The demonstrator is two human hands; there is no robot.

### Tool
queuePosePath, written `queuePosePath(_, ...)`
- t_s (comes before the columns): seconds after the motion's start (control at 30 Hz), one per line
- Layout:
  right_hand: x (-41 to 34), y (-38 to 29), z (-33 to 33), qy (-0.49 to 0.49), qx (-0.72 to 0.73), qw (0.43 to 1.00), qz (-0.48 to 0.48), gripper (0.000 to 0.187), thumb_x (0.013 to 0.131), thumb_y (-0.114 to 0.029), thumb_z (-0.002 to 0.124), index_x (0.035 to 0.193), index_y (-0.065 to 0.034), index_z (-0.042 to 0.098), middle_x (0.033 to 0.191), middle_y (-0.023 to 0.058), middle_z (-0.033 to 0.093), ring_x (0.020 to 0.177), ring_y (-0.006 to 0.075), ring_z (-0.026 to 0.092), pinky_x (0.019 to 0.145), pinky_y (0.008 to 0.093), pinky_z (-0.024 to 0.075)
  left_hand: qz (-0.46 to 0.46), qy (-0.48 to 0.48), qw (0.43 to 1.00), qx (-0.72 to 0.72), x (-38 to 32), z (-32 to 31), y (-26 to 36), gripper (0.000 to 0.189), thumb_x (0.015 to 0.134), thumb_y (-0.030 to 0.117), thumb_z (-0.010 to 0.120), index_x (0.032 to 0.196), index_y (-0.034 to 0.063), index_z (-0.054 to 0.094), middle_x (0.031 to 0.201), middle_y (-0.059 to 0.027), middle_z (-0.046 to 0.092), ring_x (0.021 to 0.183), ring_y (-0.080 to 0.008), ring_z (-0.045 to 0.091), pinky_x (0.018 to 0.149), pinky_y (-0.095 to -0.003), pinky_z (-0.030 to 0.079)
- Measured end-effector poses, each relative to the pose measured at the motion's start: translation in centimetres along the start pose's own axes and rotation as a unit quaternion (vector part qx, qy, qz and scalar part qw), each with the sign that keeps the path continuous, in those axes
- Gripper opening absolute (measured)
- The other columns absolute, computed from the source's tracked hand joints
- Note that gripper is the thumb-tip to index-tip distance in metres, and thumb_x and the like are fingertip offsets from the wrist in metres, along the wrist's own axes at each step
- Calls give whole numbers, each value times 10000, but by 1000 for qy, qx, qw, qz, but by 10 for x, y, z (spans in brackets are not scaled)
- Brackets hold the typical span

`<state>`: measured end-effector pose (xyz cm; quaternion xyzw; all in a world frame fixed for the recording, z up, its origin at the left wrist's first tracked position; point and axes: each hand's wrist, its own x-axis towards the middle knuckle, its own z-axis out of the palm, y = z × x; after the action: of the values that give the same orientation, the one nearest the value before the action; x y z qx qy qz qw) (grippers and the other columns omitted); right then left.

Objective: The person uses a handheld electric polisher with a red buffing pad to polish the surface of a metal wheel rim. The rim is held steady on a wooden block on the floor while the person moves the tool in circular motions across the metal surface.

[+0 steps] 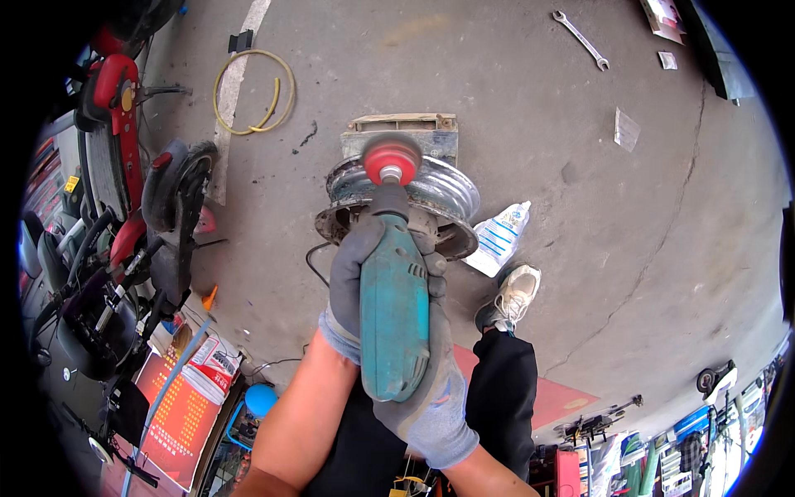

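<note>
A teal electric drill [395,310] lies across the middle of the view, gripped in both gloved hands. My left hand [354,273], in a grey work glove, wraps the drill's front left side. My right hand [435,373], gloved too, holds its rear and right side. A round red attachment [391,161] with a dark, blurred rim sits in the chuck. It overlaps the far part of a metal wheel rim [456,189], whose near edge is brown and dirty; whether they touch I cannot tell. Behind the wheel rim stands a worn grey block [444,144] with a wooden top.
A white plastic pouch [500,239] lies right of the wheel rim, near a shoe [517,292]. An open-ended wrench [581,38] lies far right. A yellow hose [293,93] is coiled at the far left, beside electric scooters [127,143]. A cable runs left of the wheel rim.
</note>
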<state>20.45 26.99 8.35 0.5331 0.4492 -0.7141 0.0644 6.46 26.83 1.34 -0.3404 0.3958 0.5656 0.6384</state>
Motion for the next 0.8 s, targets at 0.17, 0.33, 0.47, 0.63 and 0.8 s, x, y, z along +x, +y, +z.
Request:
queuePosePath(0.17,-7,24,-18,135,-76,983,-100,909,796,-81,805,1542,18,296,1427,201,538,1252,303,614,1053,395,489,-78,20,995,66,19,13,-32,599,914,545,665,1131,-13,633,975,-146,708,841,-258,717,778,-391,599)
queuePosePath(0.33,-5,44,-21,187,-61,980,-28,874,809,-61,786,1532,26,303,1370,214,551,1215,327,619,1016,412,503,-121,17,977,174,53,2,-62,569,913,547,631,1083,5,659,964,-131,707,865,-244,700,805,-377,578)
queuePosePath(0.47,-3,39,-22,177,-38,983,-33,882,806,-75,793,1526,40,297,1387,254,522,1262,385,581,1053,447,476,-124,12,984,128,49,1,-58,567,900,536,642,1075,-2,661,972,-135,704,860,-248,701,804,-374,577)
queuePosePath(0.63,2,27,-20,119,-96,981,-117,913,775,-103,817,1513,51,303,1351,222,550,1230,350,600,1034,400,486,-84,26,991,99,30,15,-33,604,867,577,669,1112,25,656,975,-128,700,852,-252,705,787,-394,591)
queuePosePath(0.8,6,20,-6,76,-78,990,-87,915,785,-108,813,1525,30,294,1338,203,560,1203,321,617,1015,394,494,-40,20,998,46,23,13,-15,567,883,531,691,1132,25,628,960,-130,692,840,-245,703,775,-392,601)
